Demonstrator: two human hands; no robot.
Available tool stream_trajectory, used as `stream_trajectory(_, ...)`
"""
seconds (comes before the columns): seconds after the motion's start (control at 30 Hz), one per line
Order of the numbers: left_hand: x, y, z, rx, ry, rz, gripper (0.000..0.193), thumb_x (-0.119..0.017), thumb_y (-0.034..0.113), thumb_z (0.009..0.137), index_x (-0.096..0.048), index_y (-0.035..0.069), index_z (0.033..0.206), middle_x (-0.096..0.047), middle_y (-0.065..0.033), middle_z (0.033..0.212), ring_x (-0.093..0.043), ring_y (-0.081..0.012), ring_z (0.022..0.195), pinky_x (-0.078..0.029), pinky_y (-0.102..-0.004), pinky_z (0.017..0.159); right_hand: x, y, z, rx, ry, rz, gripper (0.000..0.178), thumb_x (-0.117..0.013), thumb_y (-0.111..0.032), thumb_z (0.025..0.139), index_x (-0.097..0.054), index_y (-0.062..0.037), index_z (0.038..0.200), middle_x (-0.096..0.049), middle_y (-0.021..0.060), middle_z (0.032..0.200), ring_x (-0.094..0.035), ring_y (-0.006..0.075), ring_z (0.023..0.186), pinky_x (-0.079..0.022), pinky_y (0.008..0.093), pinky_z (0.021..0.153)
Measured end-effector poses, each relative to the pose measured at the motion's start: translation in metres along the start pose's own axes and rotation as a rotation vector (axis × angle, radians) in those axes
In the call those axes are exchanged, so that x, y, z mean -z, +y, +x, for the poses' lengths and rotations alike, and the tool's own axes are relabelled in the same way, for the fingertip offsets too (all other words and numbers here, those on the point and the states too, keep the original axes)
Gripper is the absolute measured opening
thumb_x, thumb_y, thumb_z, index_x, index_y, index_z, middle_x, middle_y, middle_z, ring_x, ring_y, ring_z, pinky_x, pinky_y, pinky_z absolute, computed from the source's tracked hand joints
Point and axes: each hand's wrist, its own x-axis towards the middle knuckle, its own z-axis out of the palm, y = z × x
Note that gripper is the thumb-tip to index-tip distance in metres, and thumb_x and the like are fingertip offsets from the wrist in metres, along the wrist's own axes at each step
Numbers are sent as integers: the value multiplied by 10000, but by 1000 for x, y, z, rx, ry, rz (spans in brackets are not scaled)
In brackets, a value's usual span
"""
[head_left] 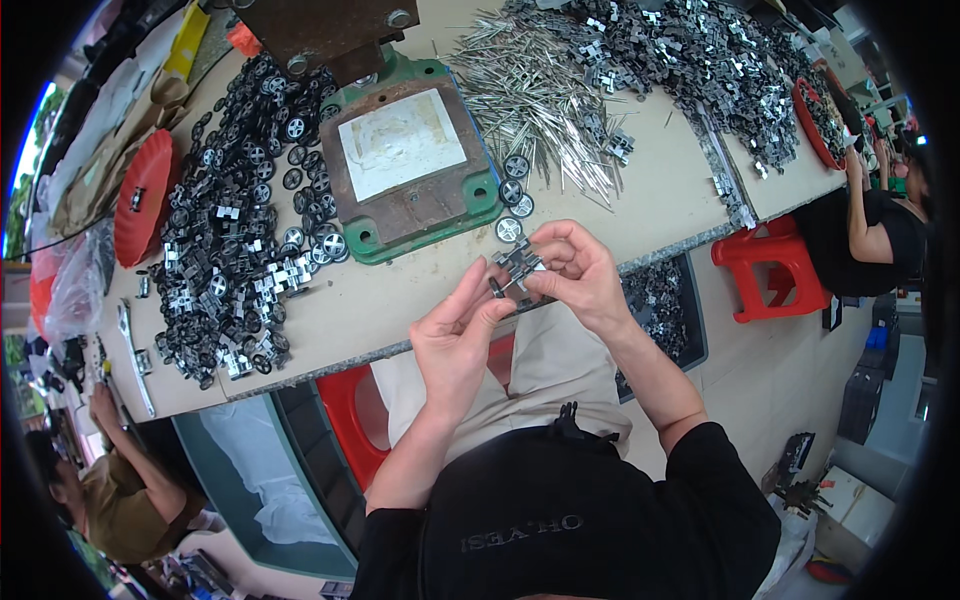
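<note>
Metal bracket (519, 264) pinched between both hands (520, 300).

On the worktop (400, 300), wheels (235, 240) lie left of the press base (405, 160), pins (540, 90) lie right.

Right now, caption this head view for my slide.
Both hands, left hand and right hand, hold a small metal frame beside a press.
</note>
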Motion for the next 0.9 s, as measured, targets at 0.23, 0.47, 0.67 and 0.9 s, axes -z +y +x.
stream_trajectory(0.23,7,-3,8,283,-53,-292,376,-606,28,829,-512,-49,1185,-617,-130,1057,-619,-158,889,-537,-271,769,-13,-7,-3,231,46,-498,169,-665,-7,752,-629,13,915,-667,56,813,-626,99,759,-493,234,681)
stream_trajectory(0.47,18,-5,9,247,-109,-419,314,-555,38,865,-524,-23,1171,-608,-131,1072,-613,-193,940,-526,-333,843,3,-33,12,276,-5,-639,249,-673,-49,739,-624,-25,982,-615,84,1009,-604,122,793,-479,254,673)
stream_trajectory(0.67,24,-9,11,231,-113,-539,256,-509,43,892,-538,19,1145,-591,-141,1101,-602,-230,981,-523,-371,864,1,-24,53,333,150,-1045,288,-669,-90,739,-614,-29,1014,-592,63,937,-570,130,744,-451,255,625)
stream_trajectory(0.9,23,-7,12,222,-94,-523,246,-507,58,895,-540,38,1138,-599,-147,1089,-609,-270,979,-527,-380,858,2,-38,49,193,-6,-821,311,-646,-104,785,-582,-27,1080,-591,55,930,-562,125,813,-447,241,700)
